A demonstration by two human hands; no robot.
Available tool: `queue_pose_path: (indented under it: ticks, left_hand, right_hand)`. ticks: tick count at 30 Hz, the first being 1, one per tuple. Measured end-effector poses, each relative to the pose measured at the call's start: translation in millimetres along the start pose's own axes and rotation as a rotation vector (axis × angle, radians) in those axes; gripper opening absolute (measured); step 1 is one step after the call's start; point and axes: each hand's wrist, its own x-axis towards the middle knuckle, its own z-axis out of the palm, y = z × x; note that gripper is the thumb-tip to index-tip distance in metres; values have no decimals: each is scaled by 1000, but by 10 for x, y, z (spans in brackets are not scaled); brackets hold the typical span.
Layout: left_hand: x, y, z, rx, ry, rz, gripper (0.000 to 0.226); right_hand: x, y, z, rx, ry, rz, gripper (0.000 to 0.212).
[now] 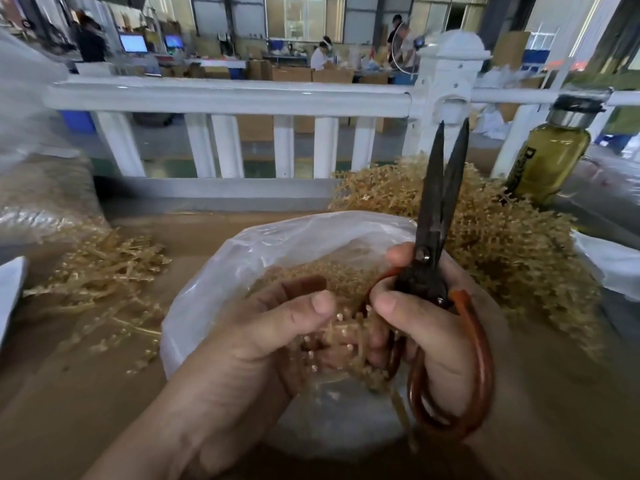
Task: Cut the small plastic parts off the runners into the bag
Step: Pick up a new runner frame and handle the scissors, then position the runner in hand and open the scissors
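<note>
Brown tabletop (86, 393); white railing (225, 97), workshop behind.

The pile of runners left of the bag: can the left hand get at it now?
Likely yes: nothing stands between the left hand and that pile. But the hand holds a runner over the bag, so it must drop it first.

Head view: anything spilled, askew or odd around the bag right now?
Yes. Runner pieces lie scattered on the table left of the bag, outside it. The scissors in the right hand point up, blades slightly apart, not at the runner in the left hand.
</note>
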Motion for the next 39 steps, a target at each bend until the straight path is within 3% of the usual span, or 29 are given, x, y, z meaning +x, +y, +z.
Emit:
queue_pose_path:
  ticks: [2, 5, 8, 13, 18, 24, 29, 34, 36, 39]
  left_hand:
    - [-14, -9, -3, 17, -90, -63, 61]
    - [-34, 20, -32, 79, -160, -125, 80]
    - [-17, -27, -33, 129, -110, -115, 89]
    - [2, -84, 40, 125, 0, 36, 61]
    - [-13, -43, -26, 85, 68, 132, 30]
    - [32, -27, -72, 178, 127, 186, 31]
    - [30, -55, -24, 226, 172, 341, 21]
    - [12, -43, 37, 74, 184, 241, 63]
    - [4, -41, 59, 115, 121, 227, 54]
    - [-1, -69, 47, 192, 152, 218, 41]
  right_hand:
    - [-17, -6, 19, 30, 8, -44, 32]
    - [-2, -32, 7, 71, 76, -49, 36]
    - [16, -36, -17, 99, 172, -42, 35]
    - [-54, -21, 33, 159, 44, -6, 38]
    - [-27, -9, 88, -10, 94, 5, 34]
    - [-55, -57, 83, 22, -11, 105, 33]
    - [-61, -49, 102, -71, -21, 86, 33]
    - [-69, -60, 70, -191, -9, 28, 34]
    - [-88, -68, 77, -212, -36, 11, 34]
    - [-106, -61, 88, -224, -59, 0, 33]
